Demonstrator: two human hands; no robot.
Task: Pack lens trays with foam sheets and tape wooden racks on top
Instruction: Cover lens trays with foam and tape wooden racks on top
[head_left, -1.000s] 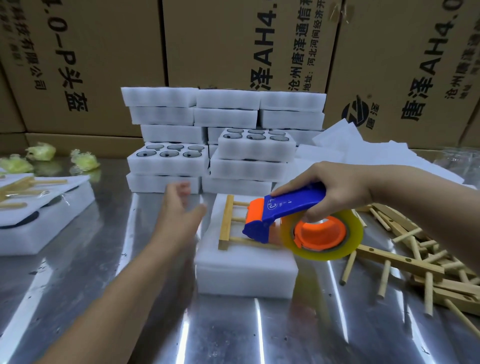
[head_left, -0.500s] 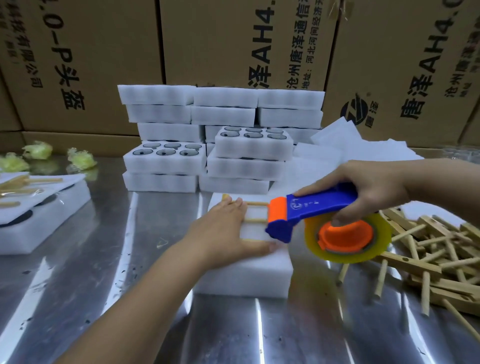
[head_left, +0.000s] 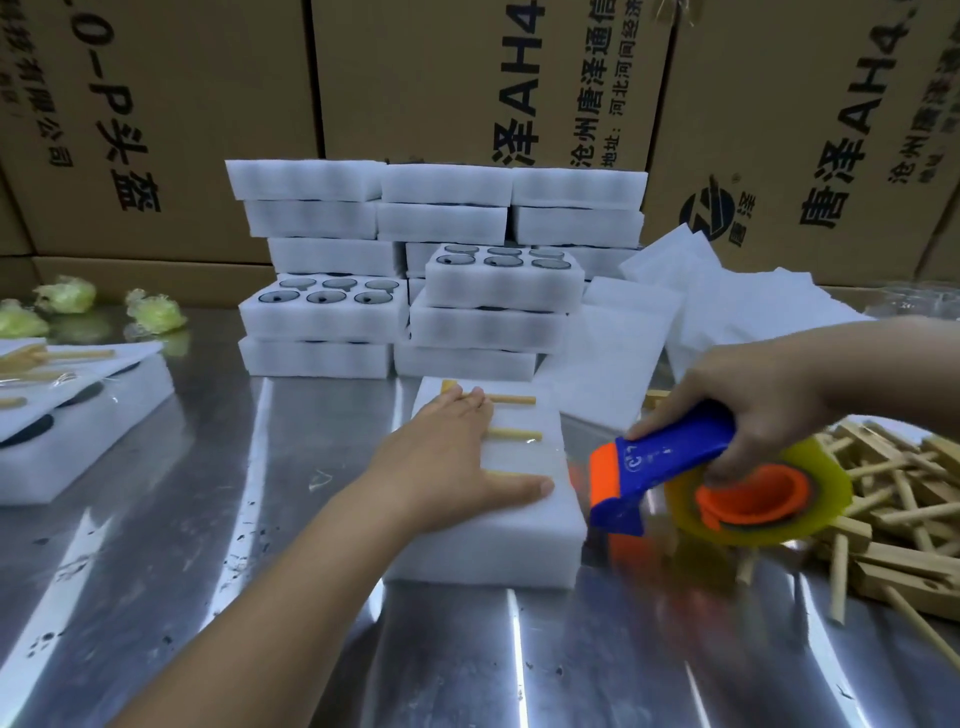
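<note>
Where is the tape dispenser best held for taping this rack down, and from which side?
Grip the blue handle of the tape dispenser from above, as the right hand does. It is the long bar between the orange cutter end, facing the foam tray, and the tape roll, which must spin freely.

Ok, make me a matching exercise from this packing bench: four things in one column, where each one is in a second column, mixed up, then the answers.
Things
1. tape dispenser
2. wooden rack
3. heap of wooden sticks
4. green wads

Places
A. far left of the table
B. gripped by the right hand
C. under the flat left hand, on the foam block
D. right side of the table

Pairs: 1-B, 2-C, 3-D, 4-A
</note>
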